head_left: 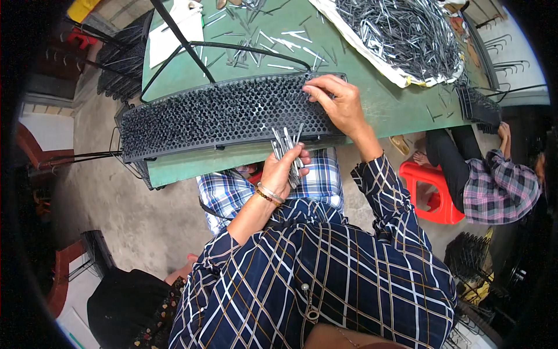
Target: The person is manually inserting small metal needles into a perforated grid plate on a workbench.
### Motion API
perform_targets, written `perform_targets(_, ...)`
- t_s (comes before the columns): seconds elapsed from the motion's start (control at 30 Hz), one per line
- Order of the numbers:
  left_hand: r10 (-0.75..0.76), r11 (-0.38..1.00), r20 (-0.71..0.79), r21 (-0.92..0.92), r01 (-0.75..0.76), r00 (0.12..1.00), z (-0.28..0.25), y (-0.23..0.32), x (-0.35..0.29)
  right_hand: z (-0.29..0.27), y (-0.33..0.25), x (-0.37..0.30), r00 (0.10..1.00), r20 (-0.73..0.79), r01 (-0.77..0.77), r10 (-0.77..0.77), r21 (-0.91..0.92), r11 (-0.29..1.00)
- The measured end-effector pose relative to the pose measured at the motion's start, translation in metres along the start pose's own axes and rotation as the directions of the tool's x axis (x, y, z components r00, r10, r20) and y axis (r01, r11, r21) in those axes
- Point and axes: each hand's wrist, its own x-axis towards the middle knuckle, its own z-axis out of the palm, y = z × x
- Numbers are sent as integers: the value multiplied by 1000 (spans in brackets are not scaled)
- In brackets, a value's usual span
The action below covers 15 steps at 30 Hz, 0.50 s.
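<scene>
A long black rack (285, 116) full of round holes lies along the near side of the green table (395, 110). Many of its holes, mostly toward the left and middle, hold small dark pieces; the right part shows more bare holes. My left hand (280, 168) is closed round a bundle of thin metal strips (283, 142) just in front of the rack's near edge. Over the rack's far right end, my right hand (344, 104) has its thumb and fingertips pinched together. Whatever they hold is too small to make out.
A white sack (378, 64) heaped with strips stands at the far right. Loose strips (290, 42) and a white sheet (174, 41) lie beyond the rack. Black metal rods (174, 26) rise behind it. Another person (500, 189) sits on a red stool (430, 189) to the right.
</scene>
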Motion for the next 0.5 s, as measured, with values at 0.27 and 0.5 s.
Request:
perform_targets(0.27,-17,1000,-10,23,17,1000,3,3,-2,0,8,-2,996,-51,68,-72,-74,995)
perform_targets(0.5,-20,999,-6,28,20,1000,3,3,0,1,8,-4,986,25,165,-163,-218,962)
